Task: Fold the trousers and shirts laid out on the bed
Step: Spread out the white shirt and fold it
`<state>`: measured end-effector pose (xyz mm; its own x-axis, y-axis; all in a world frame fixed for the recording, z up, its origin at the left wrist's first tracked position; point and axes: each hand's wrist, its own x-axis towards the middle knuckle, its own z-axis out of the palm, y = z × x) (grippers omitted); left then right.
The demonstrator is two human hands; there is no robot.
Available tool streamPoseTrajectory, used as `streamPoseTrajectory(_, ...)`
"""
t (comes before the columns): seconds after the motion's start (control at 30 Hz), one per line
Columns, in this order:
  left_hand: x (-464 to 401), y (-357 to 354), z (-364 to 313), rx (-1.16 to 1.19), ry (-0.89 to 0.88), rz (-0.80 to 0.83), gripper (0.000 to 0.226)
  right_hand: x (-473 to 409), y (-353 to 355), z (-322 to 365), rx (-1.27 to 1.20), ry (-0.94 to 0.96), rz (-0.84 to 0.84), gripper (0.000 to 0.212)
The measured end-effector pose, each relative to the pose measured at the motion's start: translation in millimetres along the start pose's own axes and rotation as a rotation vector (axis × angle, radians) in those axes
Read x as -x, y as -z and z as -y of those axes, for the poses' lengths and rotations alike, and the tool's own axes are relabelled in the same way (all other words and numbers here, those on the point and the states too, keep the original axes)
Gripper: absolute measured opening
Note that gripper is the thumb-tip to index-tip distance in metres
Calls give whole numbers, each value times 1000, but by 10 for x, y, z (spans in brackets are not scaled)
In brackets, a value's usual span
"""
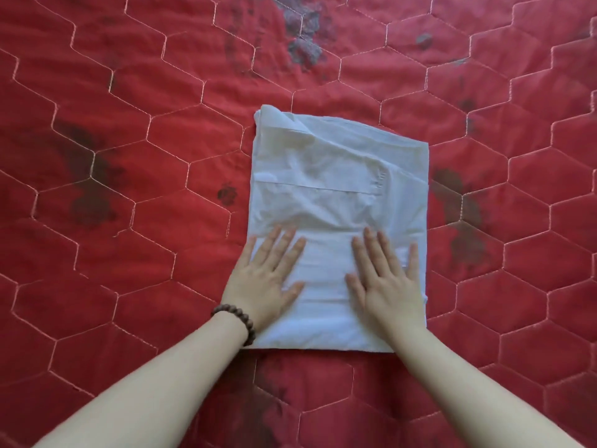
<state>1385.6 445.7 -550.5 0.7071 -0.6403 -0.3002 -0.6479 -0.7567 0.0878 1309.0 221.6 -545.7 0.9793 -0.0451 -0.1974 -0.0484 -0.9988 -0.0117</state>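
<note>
Left hand (267,272): flat, palm down, fingers straight and slightly spread, pointing toward 1 o'clock. It presses on the near left part of the shirt (339,202); the heel of the palm overhangs the shirt's left edge onto the quilt (129,221). Nothing grasped. A dark beaded bracelet (237,321) circles the left wrist.

Right hand (386,279): flat, palm down, fingers straight and spread, pointing toward 12 o'clock. It presses on the near right part of the shirt, little finger close to the right edge. Nothing grasped.

The two hands lie side by side, apart, with a bare strip of shirt between the thumbs. Both forearms enter from 6 o'clock, bare.

Shirt: white, folded to a rough rectangle, at frame centre. Near edge lies at 6 o'clock from the hands, under the wrists; the bulk extends away toward 12 o'clock. Far left corner bunched and slightly raised. A horizontal seam crosses the middle, with creases above it. Whether the folded cloth is all one garment: cannot tell.

Quilt: red, stitched in hexagons, with dark grey blotches at 12, 3 and 9 o'clock from the shirt. It fills the view.
</note>
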Motion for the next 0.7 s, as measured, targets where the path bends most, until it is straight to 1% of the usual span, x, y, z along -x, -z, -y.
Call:
streamPoseTrajectory(0.07,103,-6,159,-32,79,17,67,160,21,-282,-1,-151,36,67)
streamPoseTrajectory(0.13,217,-1,124,-9,135,3,69,284,51,-317,-34,-267,14,72)
streamPoseTrajectory(0.17,273,-3,46,17,110,0,70,331,59,-228,-43,-248,1,72)
streamPoseTrajectory(0.23,349,-37,-94,31,-37,-24,70,412,22,-11,-47,-65,-19,72)
streamPoseTrajectory(0.27,372,-53,-120,19,-108,-34,67,461,-10,40,-44,30,-7,70)
streamPoseTrajectory(0.3,401,-55,-111,8,-149,-33,64,514,-26,26,-35,83,21,68)
streamPoseTrajectory(0.33,433,-51,-68,2,-160,-26,62,563,-31,-43,-23,84,48,66)
streamPoseTrajectory(0.4,456,-3,82,-2,-188,-3,57,643,-4,-254,-29,27,86,63)
streamPoseTrajectory(0.43,462,34,169,-10,-219,8,56,678,29,-360,-44,46,100,61)
streamPoseTrajectory(0.5,451,109,378,-35,-234,-12,55,700,114,-608,-89,95,60,55)
streamPoseTrajectory(0.53,428,159,493,-56,-210,-31,60,681,161,-755,-94,91,24,57)
streamPoseTrajectory(0.6,337,268,695,-120,-151,-55,73,576,261,-1033,-41,34,-5,81)
streamPoseTrajectory(0.63,284,321,748,-144,-147,-61,74,513,303,-1127,-9,15,10,92)
streamPoseTrajectory(0.67,232,360,764,-158,-175,-59,72,449,325,-1173,3,33,21,98)
streamPoseTrajectory(0.7,178,393,736,-170,-227,-51,68,384,331,-1168,17,100,20,98)
